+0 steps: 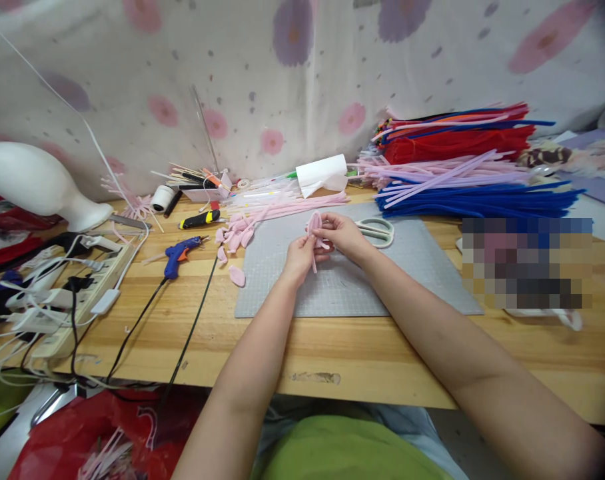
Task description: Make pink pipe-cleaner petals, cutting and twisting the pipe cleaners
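Over the grey cutting mat, both hands meet around a small pink pipe-cleaner flower whose stem points down. My left hand is closed on its lower part, the fingers pinched near the stem. From the right, my right hand pinches the upper part between thumb and fingers. Just behind the right hand lie scissors with pale handles, their blades hidden. To the left, a pile of pink pipe-cleaner petals rests at the mat's edge, with a single petal nearer me.
A blue glue gun and a yellow-black cutter lie left of the petals. Further left are a cabled power strip and a white foam head. Bundles of blue and red pipe cleaners are stacked back right, beside a paper roll.
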A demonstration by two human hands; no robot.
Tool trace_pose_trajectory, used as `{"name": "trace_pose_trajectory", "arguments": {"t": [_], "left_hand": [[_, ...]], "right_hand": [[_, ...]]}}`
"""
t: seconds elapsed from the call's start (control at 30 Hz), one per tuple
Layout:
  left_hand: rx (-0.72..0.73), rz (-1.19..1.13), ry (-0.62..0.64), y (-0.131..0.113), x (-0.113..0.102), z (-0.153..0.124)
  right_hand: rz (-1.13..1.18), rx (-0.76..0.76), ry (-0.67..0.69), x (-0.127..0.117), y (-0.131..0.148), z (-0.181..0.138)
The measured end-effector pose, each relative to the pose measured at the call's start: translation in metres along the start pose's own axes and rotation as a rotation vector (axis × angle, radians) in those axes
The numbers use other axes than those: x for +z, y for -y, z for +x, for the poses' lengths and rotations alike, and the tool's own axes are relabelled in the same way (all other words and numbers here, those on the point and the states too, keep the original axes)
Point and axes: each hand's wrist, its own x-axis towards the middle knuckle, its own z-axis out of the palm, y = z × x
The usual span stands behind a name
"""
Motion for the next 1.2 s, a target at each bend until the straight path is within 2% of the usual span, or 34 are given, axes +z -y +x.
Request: {"name": "trace_pose_trajectory", "arguments": {"t": [0.13, 0.3, 0.47, 0.57, 0.7, 0.9, 1.0, 1.1, 1.2], "left_hand": [[0.001, -0.009, -0.021, 0.001, 0.000, 0.001], [0.016, -0.032, 0.039, -0.002, -0.003, -0.001], [-0.056, -0.094, 0.110, -0.005, -0.005, -0.004], [-0.087, -0.125, 0.142, -0.008, -0.006, -0.005], [-0.074, -0.125, 0.181, -0.006, -0.005, -0.005], [-0.095, -0.070, 0.181, -0.002, -0.002, -0.004], [-0.167, -0.137, 0.264, -0.004, -0.004, -0.003], [-0.222, -0.241, 0.357, -0.008, -0.009, -0.003], [-0.228, -0.296, 0.361, -0.008, -0.013, -0.003]], "right_hand": [[-0.077, -0.049, -0.036, 0.002, -0.002, 0.002], [-0.109, -0.078, -0.065, 0.002, -0.005, 0.004], [-0.115, -0.083, -0.064, 0.001, -0.006, 0.004], [-0.024, -0.068, 0.012, -0.001, -0.003, 0.000], [0.107, 0.039, 0.140, -0.004, 0.003, -0.003], [0.026, 0.070, 0.004, -0.001, 0.002, 0.000], [-0.005, 0.069, -0.039, -0.001, 0.004, 0.000], [0.048, 0.073, -0.051, -0.004, 0.005, 0.000], [0.133, 0.101, -0.015, -0.006, 0.002, 0.001]]}}
